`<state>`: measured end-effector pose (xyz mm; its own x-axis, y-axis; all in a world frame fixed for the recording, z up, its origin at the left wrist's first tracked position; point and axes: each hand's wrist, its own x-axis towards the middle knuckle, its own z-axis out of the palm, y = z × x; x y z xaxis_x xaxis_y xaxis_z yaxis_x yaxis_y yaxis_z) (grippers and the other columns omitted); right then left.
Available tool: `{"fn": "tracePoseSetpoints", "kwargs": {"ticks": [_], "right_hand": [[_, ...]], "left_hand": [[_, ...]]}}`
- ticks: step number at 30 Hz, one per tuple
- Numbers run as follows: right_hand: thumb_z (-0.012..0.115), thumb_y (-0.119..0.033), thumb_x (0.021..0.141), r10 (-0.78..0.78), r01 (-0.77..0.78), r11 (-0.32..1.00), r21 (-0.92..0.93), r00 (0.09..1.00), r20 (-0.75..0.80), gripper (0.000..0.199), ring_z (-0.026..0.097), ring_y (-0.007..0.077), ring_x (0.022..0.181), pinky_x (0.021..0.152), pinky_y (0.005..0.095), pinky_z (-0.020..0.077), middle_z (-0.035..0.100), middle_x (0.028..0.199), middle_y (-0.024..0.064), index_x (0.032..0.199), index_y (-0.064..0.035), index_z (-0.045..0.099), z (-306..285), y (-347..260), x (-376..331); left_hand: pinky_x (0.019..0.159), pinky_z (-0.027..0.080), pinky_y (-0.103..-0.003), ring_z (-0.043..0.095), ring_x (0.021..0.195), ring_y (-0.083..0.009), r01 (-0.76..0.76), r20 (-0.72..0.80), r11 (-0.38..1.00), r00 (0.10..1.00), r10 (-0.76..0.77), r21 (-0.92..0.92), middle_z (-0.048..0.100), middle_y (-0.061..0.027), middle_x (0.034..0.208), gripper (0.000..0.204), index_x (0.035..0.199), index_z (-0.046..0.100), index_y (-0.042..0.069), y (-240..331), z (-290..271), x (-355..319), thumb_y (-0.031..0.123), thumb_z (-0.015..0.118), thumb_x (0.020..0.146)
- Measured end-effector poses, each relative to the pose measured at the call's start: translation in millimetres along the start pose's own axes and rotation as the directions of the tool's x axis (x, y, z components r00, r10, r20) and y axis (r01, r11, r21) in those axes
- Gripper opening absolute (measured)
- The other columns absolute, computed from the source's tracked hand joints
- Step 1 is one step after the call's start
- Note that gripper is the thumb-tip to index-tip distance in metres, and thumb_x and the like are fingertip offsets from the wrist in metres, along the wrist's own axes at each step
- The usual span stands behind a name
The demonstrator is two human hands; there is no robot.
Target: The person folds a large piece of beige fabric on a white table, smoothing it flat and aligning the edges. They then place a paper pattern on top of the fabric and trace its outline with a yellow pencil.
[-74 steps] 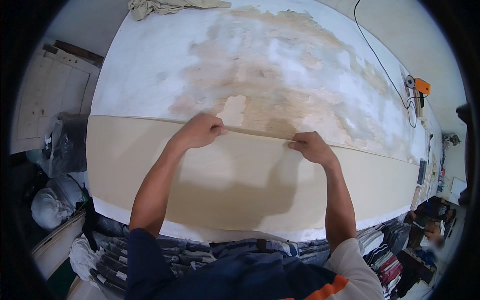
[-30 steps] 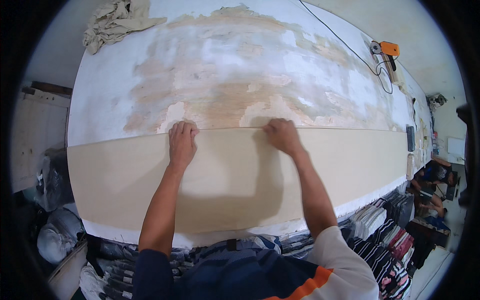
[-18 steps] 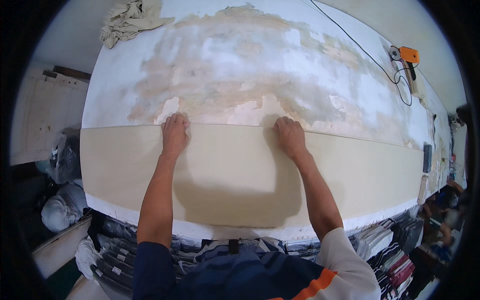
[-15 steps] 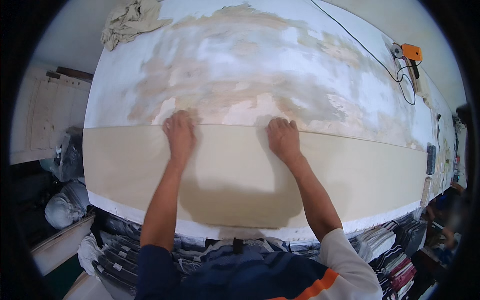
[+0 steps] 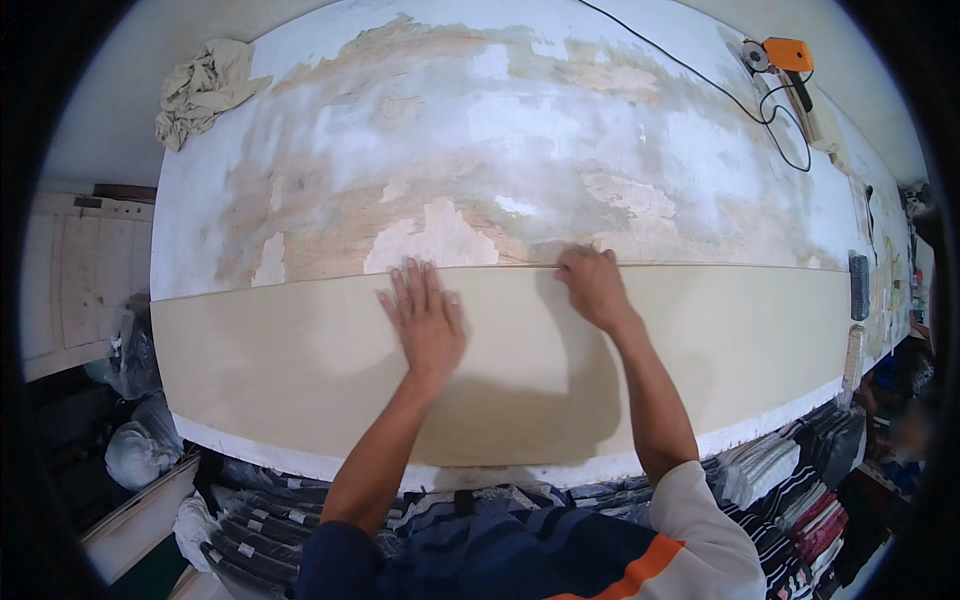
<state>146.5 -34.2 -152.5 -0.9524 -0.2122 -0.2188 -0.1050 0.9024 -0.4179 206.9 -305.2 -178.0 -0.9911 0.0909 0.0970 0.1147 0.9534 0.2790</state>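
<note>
Everything here sits around one long beige sheet of fabric (image 5: 300, 370), spread flat along the near side of a big worn worktable (image 5: 560, 130) whose white coating has flaked away to bare wood in wide patches. Off the sheet's left end, beyond the table edge, a pale panelled board (image 5: 85, 280) leans or lies low down, with bundled bags (image 5: 135, 450) beneath it. Far behind the sheet's left part, on the table's back corner, a crumpled beige rag (image 5: 205, 85) lies in a heap. On the sheet itself, a little left of its middle and just short of its far edge, the left hand (image 5: 425, 320) lies palm down, fingers spread and flat, pressing the cloth and gripping nothing. Just to the right of it, the right hand (image 5: 592, 285) rests right at the sheet's far edge, its fingers curled down onto that edge; whether they pinch the cloth or only press it I cannot tell. Below the sheet's near edge, stacks of folded striped garments (image 5: 790, 480) fill the space under the table. Far behind the sheet's right part, an orange power tool (image 5: 785, 55) sits on the table with its black cord (image 5: 720, 95) looping beside it. Past the sheet's right end, a small dark oblong object (image 5: 860, 285) lies on the table
</note>
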Motion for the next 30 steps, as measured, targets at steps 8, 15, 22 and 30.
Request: {"fn": "tracePoseSetpoints", "kwargs": {"ticks": [8,15,22,30], "right_hand": [[0.079,-0.019,0.084,-0.056,0.074,0.996,0.052,0.956,-0.288,0.020,0.065,0.0317,0.094,0.085,0.0445,0.0452,0.068,0.091,0.0110,0.089,-0.0048,0.066,12,21,-2],[0.079,-0.028,0.085,-0.119,0.112,0.993,-0.041,0.926,-0.359,0.028,0.066,0.0311,0.100,0.088,0.0439,0.0450,0.070,0.097,0.0117,0.095,-0.0042,0.067,12,35,-8],[0.070,-0.012,0.090,0.096,-0.087,0.990,0.108,0.992,-0.084,0.005,0.063,0.0299,0.097,0.091,0.0469,0.0405,0.070,0.092,0.0078,0.087,-0.0082,0.068,-64,120,-46],[0.078,-0.018,0.084,0.002,-0.017,0.999,-0.031,0.911,-0.413,0.018,0.062,0.0271,0.092,0.088,0.0435,0.0398,0.065,0.088,0.0049,0.087,-0.0088,0.064,-27,130,-44]], "left_hand": [[0.127,0.010,-0.061,0.021,0.157,-0.0396,-0.218,0.243,0.961,0.936,0.256,-0.173,0.028,-0.0175,0.169,0.061,0.158,0.039,0.004,66,3,-16,0.027,0.049,0.103],[0.127,0.005,-0.062,0.019,0.158,-0.0371,-0.197,0.260,0.952,0.931,0.257,-0.236,0.027,-0.0141,0.170,0.060,0.161,0.037,0.009,116,31,5,0.027,0.047,0.104],[0.126,0.003,-0.062,0.016,0.159,-0.0366,-0.073,0.169,0.996,0.982,0.081,-0.057,0.024,-0.0133,0.172,0.064,0.163,0.033,0.009,136,36,3,0.029,0.047,0.104],[0.126,0.011,-0.061,0.021,0.157,-0.0391,-0.403,0.242,0.881,0.855,0.459,-0.247,0.028,-0.0133,0.170,0.060,0.159,0.041,0.011,174,49,3,0.036,0.048,0.105]]}}
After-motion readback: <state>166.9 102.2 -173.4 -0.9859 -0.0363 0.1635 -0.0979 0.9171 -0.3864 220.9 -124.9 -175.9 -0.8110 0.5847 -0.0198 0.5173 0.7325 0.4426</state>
